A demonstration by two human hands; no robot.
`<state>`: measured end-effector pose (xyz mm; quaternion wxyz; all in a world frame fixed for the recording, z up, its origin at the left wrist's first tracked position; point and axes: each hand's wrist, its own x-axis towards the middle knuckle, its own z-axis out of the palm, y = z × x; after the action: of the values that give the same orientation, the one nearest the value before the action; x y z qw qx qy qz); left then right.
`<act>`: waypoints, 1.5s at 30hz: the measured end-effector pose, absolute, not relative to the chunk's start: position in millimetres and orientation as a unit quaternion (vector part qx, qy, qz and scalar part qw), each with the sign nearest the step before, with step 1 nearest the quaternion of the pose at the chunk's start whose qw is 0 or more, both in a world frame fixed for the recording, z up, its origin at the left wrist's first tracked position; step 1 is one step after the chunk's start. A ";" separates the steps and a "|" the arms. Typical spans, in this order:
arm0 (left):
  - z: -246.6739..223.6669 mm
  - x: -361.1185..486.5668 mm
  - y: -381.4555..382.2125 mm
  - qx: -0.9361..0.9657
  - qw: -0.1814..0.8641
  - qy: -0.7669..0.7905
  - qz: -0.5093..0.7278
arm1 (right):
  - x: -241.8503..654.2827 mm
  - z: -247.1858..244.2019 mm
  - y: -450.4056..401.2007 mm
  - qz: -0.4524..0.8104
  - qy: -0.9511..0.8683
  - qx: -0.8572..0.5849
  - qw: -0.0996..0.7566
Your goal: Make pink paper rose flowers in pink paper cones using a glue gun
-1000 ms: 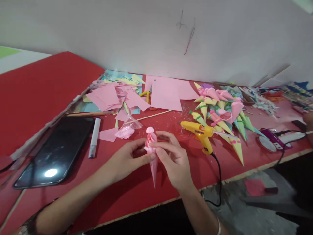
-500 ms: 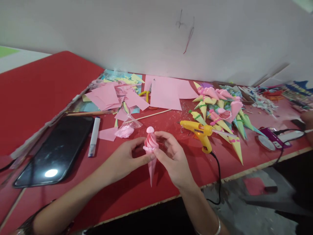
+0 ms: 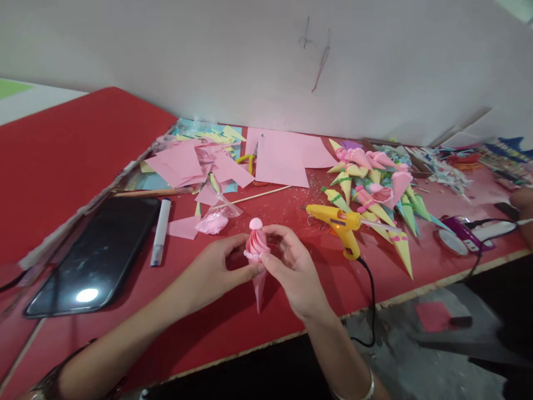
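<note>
- My left hand [image 3: 216,269] is half curled; its thumb lies across the front of the cone, and its other fingers go behind, where I cannot see their tips.
- My right hand [image 3: 293,272] is also loosely curved, with thumb at the ruffled rim [image 3: 252,256] and forefinger beside the swirl. So both hands hold one piece between them.
- This piece is a pink ice-cream-cone ornament: a pointed cone [image 3: 259,291], a pleated swirl [image 3: 257,242] above it, and a small ball [image 3: 255,224] on top. It is upright, slightly tilted, over the red table [image 3: 200,344]; whether its tip touches the table, I cannot tell.
- In my judgement, too strong a squeeze from the thumbs could flatten the pleats or dent the cone, which looks like paper. A sideways push could loosen the ball, if its joint is weak.
- To the right, near my hand, stands the yellow hot glue gun [image 3: 335,217], its small light glowing. If its nozzle is hot, a careless knuckle could be burned; a pull on the black cable [image 3: 372,311] could tip it.
- Behind the gun lies a heap of finished-looking cones [image 3: 401,186].
- To the left are a capped marker [image 3: 161,233] and a smartphone [image 3: 95,255].
- Farther away lie pink paper sheets [image 3: 283,161].
</note>
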<state>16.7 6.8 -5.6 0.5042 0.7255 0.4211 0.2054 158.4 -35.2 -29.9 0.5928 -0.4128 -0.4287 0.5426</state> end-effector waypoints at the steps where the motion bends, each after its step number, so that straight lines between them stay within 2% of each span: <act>1: -5.9 16.6 6.7 0.724 0.507 0.420 0.206 | 158.3 -30.0 -35.4 0.544 -0.428 -0.412 0.593; 7: -7.5 16.1 6.9 0.703 0.535 0.419 0.210 | 160.2 -35.6 -35.0 0.536 -0.416 -0.406 0.613; 17: -8.9 2.8 7.5 0.578 0.668 0.384 0.269 | 156.6 -38.0 -35.6 0.541 -0.389 -0.452 0.593; 27: -14.7 -0.1 1.3 0.550 0.738 0.313 0.234 | 148.6 -31.7 -38.7 0.391 -0.523 -0.490 0.577; 31: -16.3 -0.6 -0.9 0.544 0.757 0.297 0.209 | 149.5 -22.3 -38.4 0.334 -0.578 -0.518 0.535; 42: -17.8 3.8 -2.0 0.509 0.771 0.293 0.248 | 146.1 -31.3 -41.1 0.216 -0.628 -0.588 0.462; 45: -17.6 4.5 -1.6 0.512 0.772 0.288 0.243 | 145.0 -32.9 -39.9 0.220 -0.623 -0.591 0.462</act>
<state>4.5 -1.6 -17.6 0.7719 0.5118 0.2885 0.2429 145.0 -39.9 -32.9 0.4621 -0.5910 -0.6235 0.2201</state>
